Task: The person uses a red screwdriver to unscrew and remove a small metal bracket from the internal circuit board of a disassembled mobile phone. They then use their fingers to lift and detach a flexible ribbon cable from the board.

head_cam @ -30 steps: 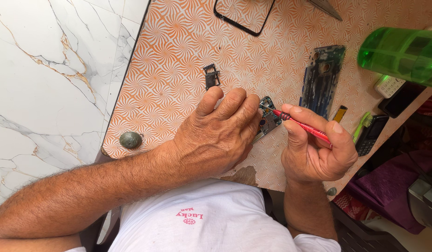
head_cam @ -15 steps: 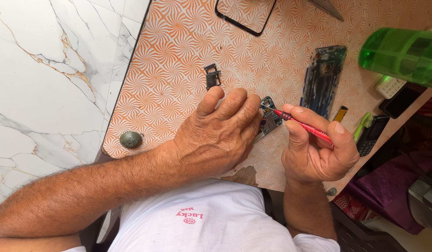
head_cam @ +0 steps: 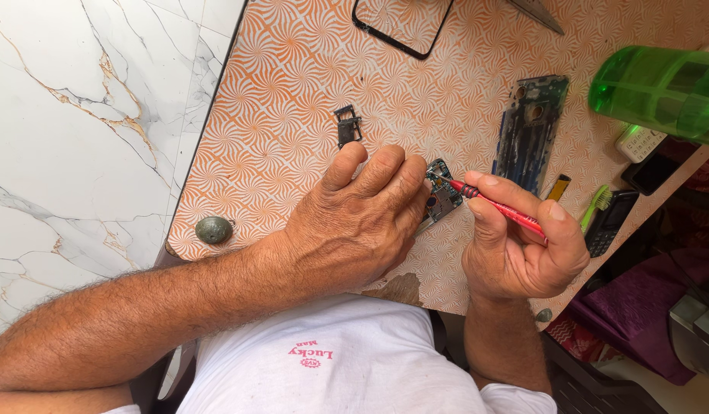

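My left hand (head_cam: 353,218) lies palm down on the orange patterned table (head_cam: 293,100), its fingers pressing a small phone circuit board (head_cam: 445,195) flat. My right hand (head_cam: 519,245) grips a red screwdriver (head_cam: 496,205) like a pen. The screwdriver's tip touches the top edge of the board beside my left fingertips. Most of the board is hidden under my left fingers.
A small black bracket part (head_cam: 347,126) lies just beyond my left hand. A phone frame (head_cam: 529,130), a black screen panel (head_cam: 403,23), a green translucent plastic container (head_cam: 661,88), a green toothbrush (head_cam: 596,205), a keypad phone (head_cam: 611,222) and a grey round stone (head_cam: 214,229) surround the work.
None of the objects has moved. My right hand and the screwdriver shifted only very slightly at the board's edge.
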